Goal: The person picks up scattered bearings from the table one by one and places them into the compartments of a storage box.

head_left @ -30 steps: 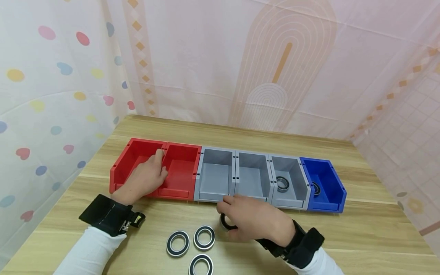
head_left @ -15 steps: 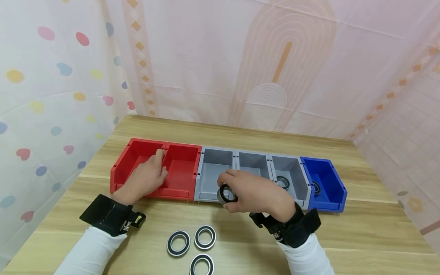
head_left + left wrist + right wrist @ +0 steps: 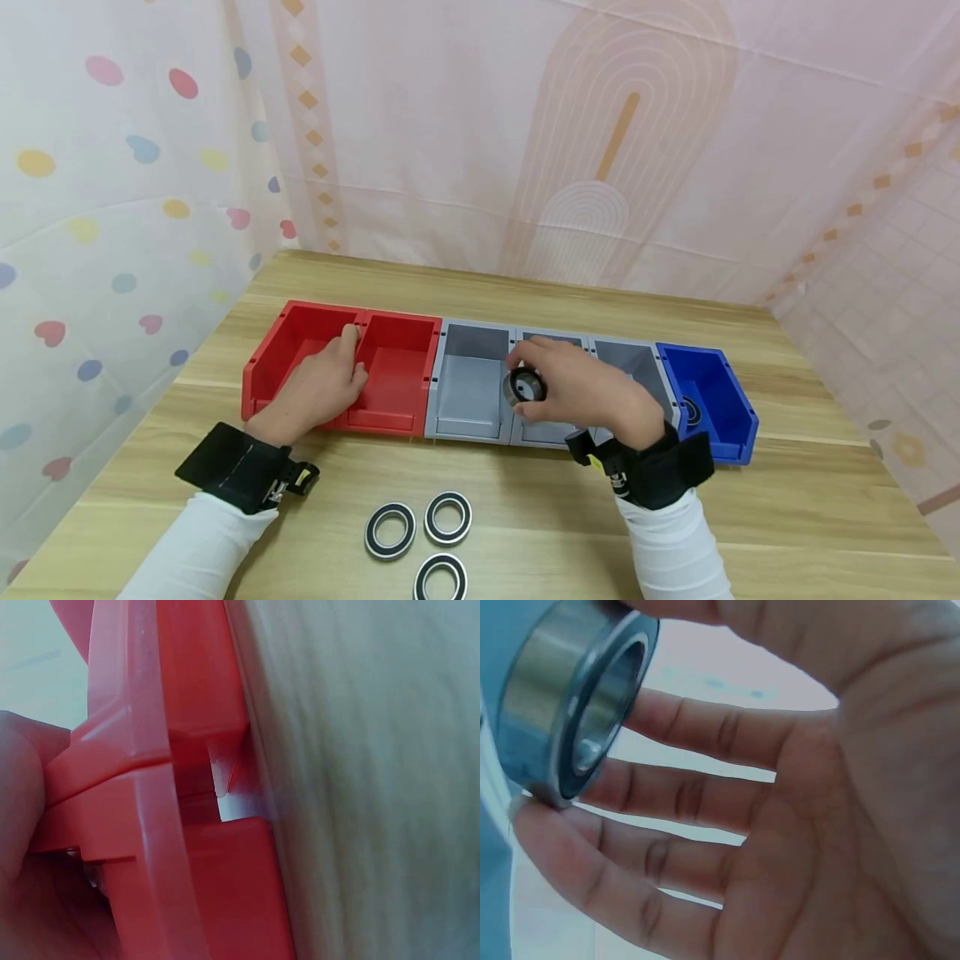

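Note:
My right hand (image 3: pixel 581 379) pinches a ball bearing (image 3: pixel 512 392) between thumb and fingertips, tilted on edge above the middle grey bin (image 3: pixel 555 432). In the right wrist view, that bearing (image 3: pixel 536 712) shows its steel outer ring and dark seal. My left hand (image 3: pixel 318 379) grips the adjoining walls between the left red bin (image 3: pixel 262 375) and the right red bin (image 3: pixel 393 375); its fingers (image 3: pixel 19 802) show at the red edges in the left wrist view. Several bearings lie flat on the table, among them one nearer bearing (image 3: pixel 372 533) and another bearing (image 3: pixel 431 518).
The bins stand side by side in one row. A left grey bin (image 3: pixel 472 379) adjoins the red ones. The right grey bin (image 3: pixel 637 360) is partly covered by my right hand. At the end, the blue bin (image 3: pixel 720 408) holds a bearing (image 3: pixel 693 410). Patterned curtains (image 3: pixel 420 150) hang behind.
My right hand has lifted the bearing from the table and carried it up and right, over the grey bins. My left hand stays in place.

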The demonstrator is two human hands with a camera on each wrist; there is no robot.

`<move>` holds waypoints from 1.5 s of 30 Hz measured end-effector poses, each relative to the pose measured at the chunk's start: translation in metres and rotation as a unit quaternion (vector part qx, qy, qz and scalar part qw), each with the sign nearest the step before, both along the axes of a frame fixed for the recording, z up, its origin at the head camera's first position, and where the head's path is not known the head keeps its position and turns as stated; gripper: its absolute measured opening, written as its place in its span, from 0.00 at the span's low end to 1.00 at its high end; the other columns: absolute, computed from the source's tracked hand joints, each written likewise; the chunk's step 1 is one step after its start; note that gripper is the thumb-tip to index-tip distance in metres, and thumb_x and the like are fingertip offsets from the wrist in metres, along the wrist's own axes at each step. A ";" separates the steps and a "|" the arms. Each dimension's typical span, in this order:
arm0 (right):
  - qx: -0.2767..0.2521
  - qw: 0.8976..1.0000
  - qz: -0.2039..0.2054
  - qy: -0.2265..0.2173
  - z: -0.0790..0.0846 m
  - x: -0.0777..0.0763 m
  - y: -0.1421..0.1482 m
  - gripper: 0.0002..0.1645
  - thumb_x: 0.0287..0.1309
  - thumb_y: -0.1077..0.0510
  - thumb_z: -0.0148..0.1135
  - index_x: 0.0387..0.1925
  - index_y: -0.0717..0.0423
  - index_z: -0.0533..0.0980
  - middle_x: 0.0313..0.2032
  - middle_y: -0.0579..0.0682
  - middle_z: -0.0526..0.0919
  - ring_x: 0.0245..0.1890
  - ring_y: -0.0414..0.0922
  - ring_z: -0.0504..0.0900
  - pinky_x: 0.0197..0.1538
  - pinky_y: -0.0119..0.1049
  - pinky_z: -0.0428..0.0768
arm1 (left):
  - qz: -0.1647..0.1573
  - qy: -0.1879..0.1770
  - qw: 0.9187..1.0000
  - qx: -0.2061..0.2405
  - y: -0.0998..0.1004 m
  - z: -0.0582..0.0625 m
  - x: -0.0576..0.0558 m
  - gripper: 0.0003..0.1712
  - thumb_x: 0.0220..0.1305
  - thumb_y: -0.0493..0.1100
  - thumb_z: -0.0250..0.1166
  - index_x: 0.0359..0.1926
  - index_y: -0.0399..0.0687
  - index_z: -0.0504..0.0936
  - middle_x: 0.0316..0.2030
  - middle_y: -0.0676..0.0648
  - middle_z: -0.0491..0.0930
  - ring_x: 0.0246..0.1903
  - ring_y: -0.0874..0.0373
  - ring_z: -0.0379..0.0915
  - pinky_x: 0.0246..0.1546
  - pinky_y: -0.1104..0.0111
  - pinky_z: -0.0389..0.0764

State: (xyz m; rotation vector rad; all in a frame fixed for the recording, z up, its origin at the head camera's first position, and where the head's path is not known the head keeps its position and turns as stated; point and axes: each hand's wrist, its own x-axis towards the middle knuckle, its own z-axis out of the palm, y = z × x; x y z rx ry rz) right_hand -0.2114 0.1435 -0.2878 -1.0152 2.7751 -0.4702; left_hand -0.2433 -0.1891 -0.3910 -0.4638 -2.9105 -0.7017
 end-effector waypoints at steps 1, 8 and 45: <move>-0.006 1.000 -0.007 0.004 -0.001 -0.002 0.004 0.26 0.51 0.54 0.70 0.50 0.55 0.73 0.42 0.47 0.75 0.38 0.43 0.76 0.39 0.34 0.77 | 0.000 0.000 1.000 0.001 0.000 0.000 0.000 0.23 0.59 0.37 0.61 0.49 0.38 0.58 0.26 0.44 0.67 0.15 0.58 0.65 0.16 0.70 0.70; -0.007 0.998 -0.055 0.015 -0.006 -0.016 0.024 0.26 0.50 0.54 0.71 0.49 0.56 0.72 0.42 0.50 0.75 0.38 0.46 0.74 0.38 0.36 0.76 | -0.001 -0.002 1.000 -0.001 0.000 0.002 0.001 0.26 0.58 0.37 0.62 0.51 0.37 0.58 0.27 0.43 0.69 0.15 0.58 0.66 0.16 0.70 0.72; 0.141 0.987 -0.078 -0.018 -0.067 -0.052 0.012 0.36 0.52 0.60 0.70 0.62 0.60 0.69 0.56 0.58 0.73 0.51 0.51 0.75 0.49 0.44 0.76 | -0.005 0.008 1.000 -0.002 0.002 0.000 -0.001 0.25 0.58 0.37 0.63 0.50 0.37 0.58 0.26 0.44 0.68 0.15 0.58 0.65 0.16 0.70 0.70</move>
